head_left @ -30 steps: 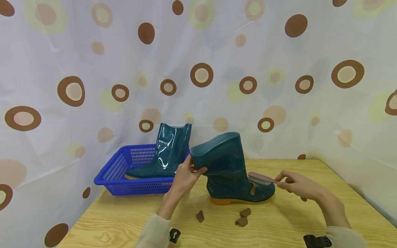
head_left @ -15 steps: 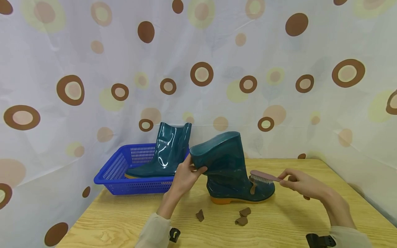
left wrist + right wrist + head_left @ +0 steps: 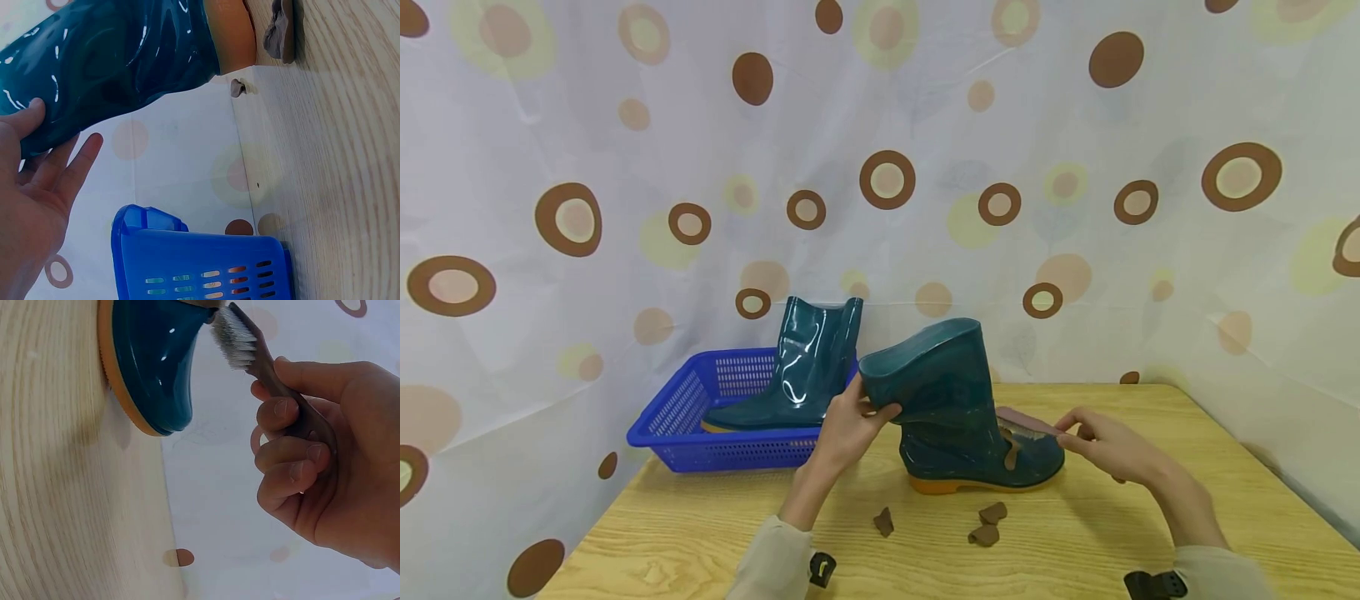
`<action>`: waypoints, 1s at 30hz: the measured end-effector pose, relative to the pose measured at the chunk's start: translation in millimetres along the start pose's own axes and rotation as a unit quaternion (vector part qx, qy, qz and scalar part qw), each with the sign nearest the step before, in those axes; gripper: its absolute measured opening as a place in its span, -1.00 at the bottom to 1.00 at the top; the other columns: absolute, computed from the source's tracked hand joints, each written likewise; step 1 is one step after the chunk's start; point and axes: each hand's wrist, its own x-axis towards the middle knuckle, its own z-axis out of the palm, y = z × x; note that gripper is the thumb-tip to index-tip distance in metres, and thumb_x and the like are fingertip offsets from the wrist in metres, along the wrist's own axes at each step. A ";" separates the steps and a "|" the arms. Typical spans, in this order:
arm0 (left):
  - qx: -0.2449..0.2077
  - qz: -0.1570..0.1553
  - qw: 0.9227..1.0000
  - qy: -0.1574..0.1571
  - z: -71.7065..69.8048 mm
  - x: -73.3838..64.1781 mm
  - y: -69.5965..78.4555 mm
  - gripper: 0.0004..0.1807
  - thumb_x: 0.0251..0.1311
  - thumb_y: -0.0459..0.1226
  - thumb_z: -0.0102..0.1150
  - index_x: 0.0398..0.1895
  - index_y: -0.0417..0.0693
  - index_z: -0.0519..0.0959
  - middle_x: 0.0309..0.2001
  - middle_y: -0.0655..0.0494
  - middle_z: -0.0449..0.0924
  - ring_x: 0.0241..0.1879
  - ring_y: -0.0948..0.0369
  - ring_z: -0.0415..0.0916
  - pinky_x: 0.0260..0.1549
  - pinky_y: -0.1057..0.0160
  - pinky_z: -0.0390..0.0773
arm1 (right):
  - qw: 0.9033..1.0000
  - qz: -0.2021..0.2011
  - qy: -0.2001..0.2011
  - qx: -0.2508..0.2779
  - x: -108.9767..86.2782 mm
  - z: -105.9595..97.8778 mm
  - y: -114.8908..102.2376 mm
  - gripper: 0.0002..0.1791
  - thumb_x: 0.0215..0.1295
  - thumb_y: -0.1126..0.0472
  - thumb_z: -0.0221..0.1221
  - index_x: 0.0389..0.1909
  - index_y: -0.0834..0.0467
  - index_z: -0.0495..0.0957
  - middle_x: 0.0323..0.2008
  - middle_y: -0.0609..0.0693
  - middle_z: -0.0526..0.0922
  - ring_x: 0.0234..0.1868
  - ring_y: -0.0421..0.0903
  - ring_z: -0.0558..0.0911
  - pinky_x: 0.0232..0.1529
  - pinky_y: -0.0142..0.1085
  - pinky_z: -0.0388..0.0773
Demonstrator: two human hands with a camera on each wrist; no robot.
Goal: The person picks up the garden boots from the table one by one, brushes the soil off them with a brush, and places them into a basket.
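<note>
A dark teal rain boot (image 3: pixel 951 417) with an orange sole stands on the wooden table. My left hand (image 3: pixel 847 425) grips its top edge, thumb on the outside, as the left wrist view also shows. In my right hand (image 3: pixel 1108 443) is a brush (image 3: pixel 265 369) with white bristles, fingers wrapped round its handle. The brush head lies over the boot's instep, bristles down, beside a brown patch of dirt (image 3: pixel 1012 450). In the right wrist view the boot's toe (image 3: pixel 156 375) points away from the bristles.
A blue plastic basket (image 3: pixel 737 454) at the back left holds a second teal rain boot (image 3: pixel 808 367). Brown clumps lie in front of the boot: one clump (image 3: pixel 883 522) at left, a pair of clumps (image 3: pixel 988 525) further right. A patterned curtain (image 3: pixel 880 250) hangs behind the wooden table (image 3: pixel 760 508).
My right hand and the brush shifted slightly right half a second ago, then moved back left along the instep toward the shaft. The left hand and the boot have stayed put.
</note>
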 end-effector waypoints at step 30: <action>0.001 -0.008 1.000 0.000 0.8 -0.2 0.2 -0.44 0.25 -0.24 0.32 0.30 0.00 0.37 0.09 -0.13 0.65 -0.13 0.00 0.74 -0.14 0.07 0.73 | 1.000 0.024 -0.007 0.014 -17.1 -24.4 5.3 -0.67 0.50 0.02 0.04 0.06 0.17 0.47 -0.06 0.15 0.63 -0.21 -0.06 0.53 -0.70 -0.34 0.19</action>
